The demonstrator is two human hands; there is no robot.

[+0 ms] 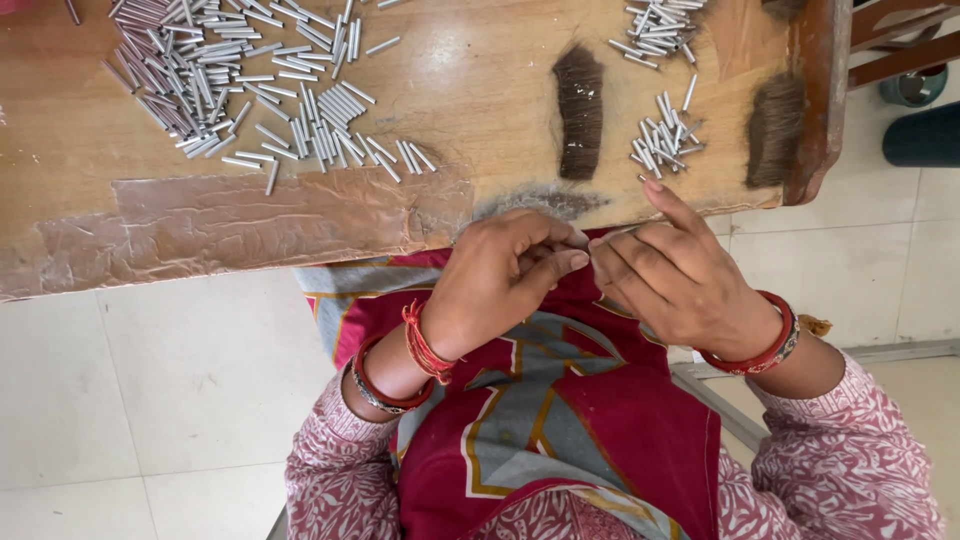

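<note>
- Left hand and right hand meet fingertip to fingertip, pinching something too small to identify.
- Short silver metal tubes and dark brown hair tufts lie on the worn wooden table.

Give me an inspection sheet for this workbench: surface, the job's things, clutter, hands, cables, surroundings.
Surface: wooden board, its near edge covered with wrinkled clear tape.
Job's things: small metal tubes in a big heap at the left and two small piles at the right; dark hair tufts on the board. Something thin is pinched between the fingertips; too small to name.
Clutter: loose grey fibres at the board's edge.
Hands: left hand and right hand meet fingertip to fingertip over the lap; red bangles on both wrists.
Cables: nothing seen.
Surroundings: pale tiled floor; wooden chair frame at upper right.
</note>
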